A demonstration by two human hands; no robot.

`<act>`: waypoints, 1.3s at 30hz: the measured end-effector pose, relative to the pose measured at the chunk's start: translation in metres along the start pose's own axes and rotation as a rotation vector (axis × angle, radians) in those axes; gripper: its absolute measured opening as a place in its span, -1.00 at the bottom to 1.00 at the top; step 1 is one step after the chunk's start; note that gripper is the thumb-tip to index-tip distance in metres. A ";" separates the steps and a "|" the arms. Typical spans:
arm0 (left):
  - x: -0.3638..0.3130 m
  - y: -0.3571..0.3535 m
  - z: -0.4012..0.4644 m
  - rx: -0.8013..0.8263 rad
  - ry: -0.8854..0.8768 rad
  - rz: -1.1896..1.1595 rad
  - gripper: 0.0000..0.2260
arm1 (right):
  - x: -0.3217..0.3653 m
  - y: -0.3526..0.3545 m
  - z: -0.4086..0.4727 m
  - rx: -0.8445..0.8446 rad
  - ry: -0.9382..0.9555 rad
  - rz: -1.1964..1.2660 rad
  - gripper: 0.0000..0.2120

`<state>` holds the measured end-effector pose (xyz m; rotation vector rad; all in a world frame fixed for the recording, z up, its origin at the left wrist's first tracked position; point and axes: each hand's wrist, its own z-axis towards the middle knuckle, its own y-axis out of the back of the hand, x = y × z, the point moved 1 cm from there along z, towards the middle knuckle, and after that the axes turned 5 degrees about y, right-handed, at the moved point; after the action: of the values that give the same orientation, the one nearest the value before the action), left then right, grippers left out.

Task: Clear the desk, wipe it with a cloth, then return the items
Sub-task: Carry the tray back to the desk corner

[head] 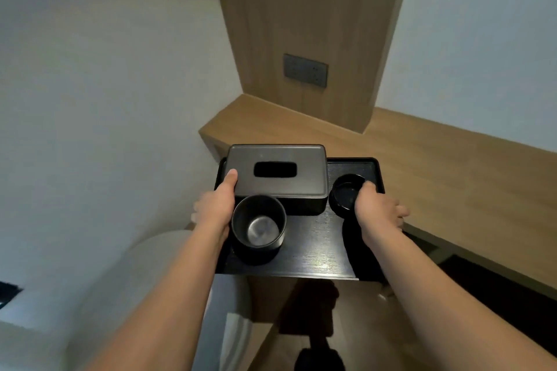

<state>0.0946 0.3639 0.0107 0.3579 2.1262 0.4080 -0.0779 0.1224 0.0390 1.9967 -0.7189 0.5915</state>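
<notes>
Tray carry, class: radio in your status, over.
Left hand and right hand grip the black tray by its sides. Tissue box, metal cup, small black cup aboard. Wooden desk ahead, nothing blocking.

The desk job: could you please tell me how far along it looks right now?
Done: the wooden desk shows bare. Whether it was wiped cannot be told; no cloth is in view. In hand: the left hand and right hand grip the sides of the black tray, held at the desk's edge, carrying the tissue box, the cup and the small bowl. Left: setting the tray down, whichever stage this is.
</notes>
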 end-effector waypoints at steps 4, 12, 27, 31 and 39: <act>-0.027 -0.081 0.009 0.139 -0.037 0.072 0.19 | -0.011 0.039 0.043 -0.117 -0.092 0.054 -0.32; -0.070 -0.253 0.006 0.400 -0.054 0.141 -0.03 | -0.021 0.115 0.146 -0.263 -0.227 0.132 -0.35; -0.114 -0.428 0.038 0.425 -0.009 0.248 -0.08 | -0.014 0.118 0.299 -0.283 -0.368 0.153 -0.29; -0.114 -0.466 0.054 0.456 -0.013 0.294 -0.12 | -0.009 0.108 0.334 -0.320 -0.465 0.142 -0.29; -0.104 -0.523 0.103 0.421 0.015 0.370 -0.01 | -0.009 0.082 0.397 -0.266 -0.437 0.106 -0.23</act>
<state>0.1851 -0.1345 -0.1861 1.0015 2.1536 0.1649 -0.0909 -0.2554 -0.1075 1.8589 -1.1111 0.1031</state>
